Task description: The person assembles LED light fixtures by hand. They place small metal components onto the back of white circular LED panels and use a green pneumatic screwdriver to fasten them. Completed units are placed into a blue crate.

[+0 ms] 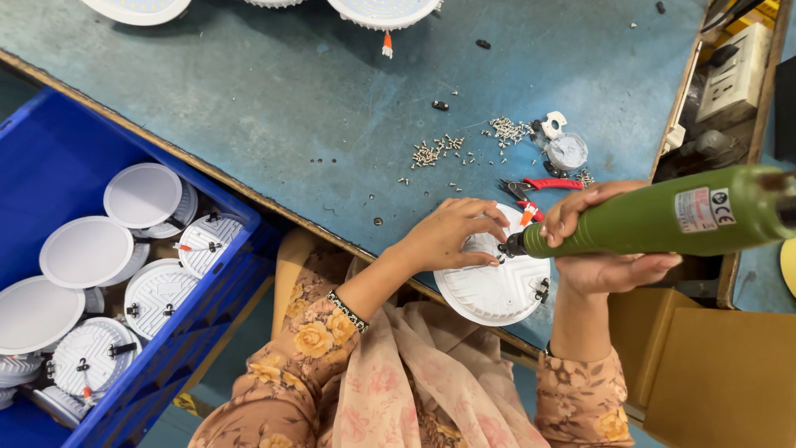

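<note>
My right hand grips a green electric screwdriver lying almost level, its tip at the back of a round white lamp housing. The housing rests face down at the near edge of the blue-grey table. My left hand lies on the housing's left part, fingers pinched close to the driver's tip. Whether a screw sits between the fingers is too small to see.
Small screws are scattered behind the housing, with red-handled pliers and a small white cup. A blue crate at the left holds several white lamp housings. More lamps lie at the far edge. A cardboard box stands at the right.
</note>
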